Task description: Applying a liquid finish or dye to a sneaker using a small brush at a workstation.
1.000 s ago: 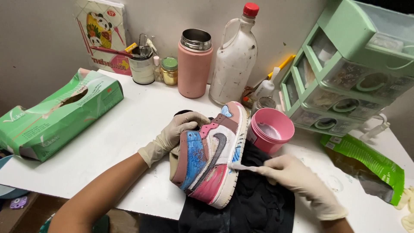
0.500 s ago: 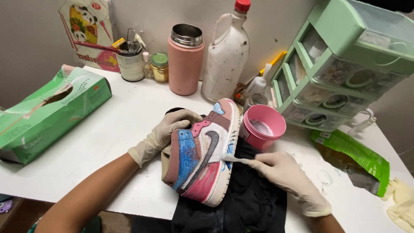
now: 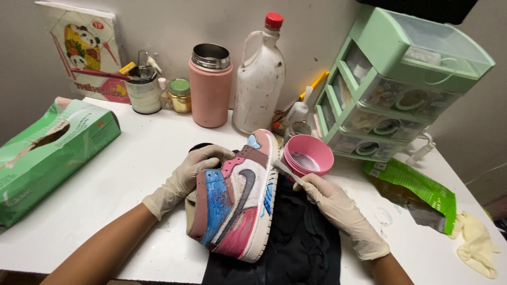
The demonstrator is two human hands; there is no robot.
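A high-top sneaker (image 3: 240,200) in pink, blue, brown and white lies on its side over a black cloth (image 3: 301,243) on the white table (image 3: 121,179). My left hand (image 3: 193,171), in a pale glove, grips the sneaker around its collar. My right hand (image 3: 330,198), also gloved, holds a small white brush (image 3: 285,170) whose tip touches the sneaker's sole edge near the toe. A pink bowl (image 3: 309,155) with a little liquid stands just behind the brush.
Along the wall stand a pink flask (image 3: 210,87), a white jug with a red cap (image 3: 260,76), small jars and a tin of tools (image 3: 142,89). A green tissue box (image 3: 47,153) lies left. Green drawers (image 3: 391,89), a green pouch (image 3: 417,190) and a spare glove (image 3: 478,243) sit right.
My right hand has moved the brush up along the sole edge toward the toe. The left hand keeps its grip on the sneaker, and the view has shifted slightly.
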